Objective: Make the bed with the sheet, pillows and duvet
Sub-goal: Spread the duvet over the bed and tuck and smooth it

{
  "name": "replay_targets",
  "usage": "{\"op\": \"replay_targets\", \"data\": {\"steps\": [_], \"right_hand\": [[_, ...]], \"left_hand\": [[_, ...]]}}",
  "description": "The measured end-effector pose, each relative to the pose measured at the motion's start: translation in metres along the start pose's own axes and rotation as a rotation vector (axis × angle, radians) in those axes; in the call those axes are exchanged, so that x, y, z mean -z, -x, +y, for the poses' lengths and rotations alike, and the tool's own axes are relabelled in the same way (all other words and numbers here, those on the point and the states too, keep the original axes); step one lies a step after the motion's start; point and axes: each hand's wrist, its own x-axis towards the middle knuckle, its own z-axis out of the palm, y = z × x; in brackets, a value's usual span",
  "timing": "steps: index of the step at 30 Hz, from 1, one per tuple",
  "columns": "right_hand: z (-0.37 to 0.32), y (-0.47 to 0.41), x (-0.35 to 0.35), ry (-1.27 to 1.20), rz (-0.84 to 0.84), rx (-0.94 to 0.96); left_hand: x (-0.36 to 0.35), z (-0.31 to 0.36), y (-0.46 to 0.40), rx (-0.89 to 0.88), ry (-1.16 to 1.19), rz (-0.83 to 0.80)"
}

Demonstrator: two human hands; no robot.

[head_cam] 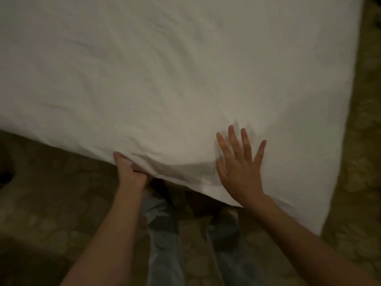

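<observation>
Fingers: left hand point(128, 169) grips sheet point(165, 79) edge (right hand point(240, 166) splayed flat).

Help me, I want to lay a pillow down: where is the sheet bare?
The white sheet lies bare beyond both hands, out to its right edge. It is crowded only at the near edge: the left hand grips it, the right hand spreads flat.

Dim, warm indoor light with no visible source. The white sheet point(165, 79) is the brightest area, greying toward the far left; the patterned floor point(51, 203) falls into near-black at the near left. The right hand point(240, 164) casts a soft shadow on the cloth beyond its fingers. Motion blur softens both hands, the wrinkles and the frame edges; fine detail is lost throughout.
</observation>
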Motion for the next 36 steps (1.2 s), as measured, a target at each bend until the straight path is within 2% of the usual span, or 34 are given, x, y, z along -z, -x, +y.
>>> {"op": "replay_targets", "data": {"steps": [2,4,7,10,12,14,17,19,21,23,25,27,29,31,33,36], "right_hand": [[-0.017,-0.031,-0.007,0.093,-0.041,0.149],[-0.04,-0.059,-0.014,0.133,-0.075,0.236],[-0.089,-0.091,-0.021,0.137,-0.102,0.301],[-0.153,-0.121,-0.015,0.029,-0.031,0.299],[-0.194,-0.144,-0.01,-0.09,0.023,0.273],[-0.232,-0.165,-0.01,-0.139,-0.003,0.284],[-0.286,-0.193,-0.027,0.008,-0.096,0.408],[-0.322,-0.215,-0.045,0.13,-0.127,0.483],[-0.359,-0.239,-0.06,0.191,-0.131,0.503],[-0.396,-0.262,-0.073,0.231,-0.128,0.528],[-0.429,-0.274,-0.085,0.281,-0.122,0.63],[-0.456,-0.281,-0.095,0.317,-0.119,0.741],[-0.477,-0.288,-0.1,0.33,-0.126,0.79],[-0.5,-0.301,-0.096,0.27,-0.126,0.774],[-0.525,-0.316,-0.085,0.112,-0.101,0.725],[-0.573,-0.349,-0.066,-0.133,0.002,0.62]], "left_hand": [[0.004,0.022,-0.014,-0.088,0.073,0.111],[0.009,0.042,-0.026,-0.11,0.117,0.154],[0.012,0.075,-0.02,-0.189,0.124,0.15],[0.017,0.097,0.017,-0.246,0.141,0.092],[0.029,0.094,0.027,-0.174,0.125,0.09],[0.053,0.084,0.002,0.008,0.043,0.17],[0.101,0.083,-0.054,0.316,-0.117,0.338],[0.126,0.104,-0.093,0.4,-0.038,0.424],[0.134,0.15,-0.128,0.314,0.065,0.414],[0.126,0.213,-0.155,0.19,0.197,0.307],[0.112,0.272,-0.175,0.079,0.323,0.208],[0.097,0.325,-0.183,-0.035,0.291,0.144],[0.089,0.361,-0.187,-0.082,0.188,0.208],[0.086,0.383,-0.174,-0.197,0.097,0.244],[0.089,0.39,-0.149,-0.314,0.106,0.255],[0.109,0.386,-0.13,-0.272,0.182,0.29]]}}
